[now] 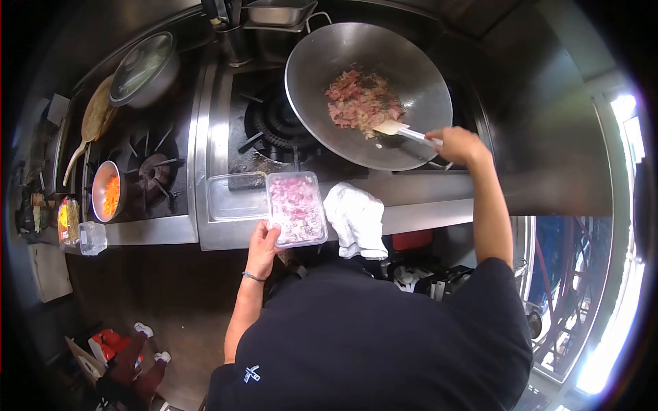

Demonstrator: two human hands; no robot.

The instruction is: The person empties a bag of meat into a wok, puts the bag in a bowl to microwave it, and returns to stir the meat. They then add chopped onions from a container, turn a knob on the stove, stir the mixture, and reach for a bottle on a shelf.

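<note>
Left hand (263, 248) gripping, right hand (458, 146) closed — right arm (492, 212) outstretched

Hard white glare burns out the window (620, 274) at my right; the stove's steel (432, 214) catches softer highlights. My wide view bends straight edges and falls to black at the corners; the lower left looks dim and soft.

I count one wok (418, 89), one spatula (392, 127) and one white cloth (355, 218). I see one lidded pot (142, 72) and two shoes (144, 330).
</note>
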